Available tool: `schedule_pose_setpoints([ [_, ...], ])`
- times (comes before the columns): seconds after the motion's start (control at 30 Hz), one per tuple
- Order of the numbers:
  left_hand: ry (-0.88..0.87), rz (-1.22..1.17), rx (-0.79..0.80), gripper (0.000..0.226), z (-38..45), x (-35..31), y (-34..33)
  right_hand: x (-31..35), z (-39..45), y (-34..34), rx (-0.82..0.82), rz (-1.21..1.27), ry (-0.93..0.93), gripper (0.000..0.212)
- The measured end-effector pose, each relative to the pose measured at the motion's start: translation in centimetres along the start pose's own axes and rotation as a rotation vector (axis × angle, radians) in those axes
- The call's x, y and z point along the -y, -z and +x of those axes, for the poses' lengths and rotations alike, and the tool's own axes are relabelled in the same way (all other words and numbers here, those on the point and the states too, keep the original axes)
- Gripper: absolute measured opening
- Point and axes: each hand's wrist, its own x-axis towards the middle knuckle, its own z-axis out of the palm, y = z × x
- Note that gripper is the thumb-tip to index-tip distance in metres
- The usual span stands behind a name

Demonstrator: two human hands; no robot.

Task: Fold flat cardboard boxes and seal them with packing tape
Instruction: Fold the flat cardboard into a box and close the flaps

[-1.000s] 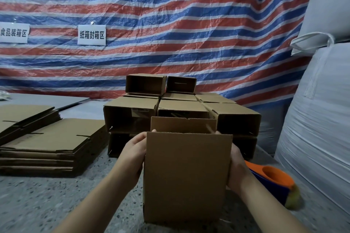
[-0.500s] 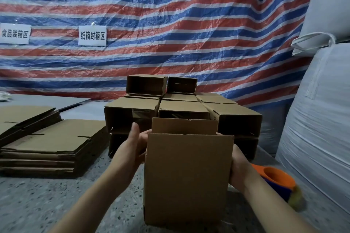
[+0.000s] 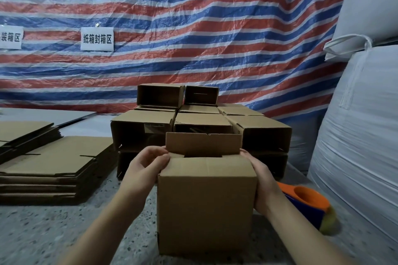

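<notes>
A brown cardboard box (image 3: 206,211) stands upright on the speckled table in front of me. Its near top flap is folded down flat, and the far flap (image 3: 203,144) still stands upright. My left hand (image 3: 146,168) holds the box's upper left edge, with fingers curled over the folded side flap. On the upper right side my right hand (image 3: 261,180) clasps the box, its fingertips at the top corner. An orange and blue tape dispenser (image 3: 308,202) lies on the table just right of the box, partly behind my right forearm.
Several assembled open boxes (image 3: 260,129) are stacked right behind the box I hold. Stacks of flat cardboard blanks (image 3: 53,161) lie at the left. A large white sack (image 3: 357,135) fills the right side. A striped tarp (image 3: 193,28) hangs behind.
The near top flap has been folded down over the box opening. My left hand came from beside the box onto its top left edge.
</notes>
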Motion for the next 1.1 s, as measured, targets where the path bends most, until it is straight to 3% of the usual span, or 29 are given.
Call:
schedule_pose_setpoints([
  [0.1,0.005,-0.049,-0.016,0.009,-0.2,-0.1,-0.2,-0.2,-0.2,0.5,0.041,0.038,0.001,0.059],
  [0.2,-0.001,-0.027,-0.017,0.018,-0.4,-0.3,-0.3,0.1,-0.4,0.5,0.096,-0.09,0.015,0.051],
  [0.43,0.033,0.084,0.193,0.072,0.8,-2.3,0.4,1.5,-0.1,0.7,0.108,-0.152,0.093,0.052],
  [0.73,-0.071,0.223,0.12,0.034,0.0,-2.0,0.5,0.7,0.0,1.5,0.053,-0.146,0.111,0.033],
  [0.87,-0.089,0.272,0.136,0.037,-0.3,-1.8,0.5,0.2,-0.2,1.5,0.078,-0.136,0.092,0.043],
  [1.1,-0.095,0.399,0.222,0.044,-0.8,-2.4,0.9,0.4,0.1,1.3,0.036,-0.23,0.104,0.039],
])
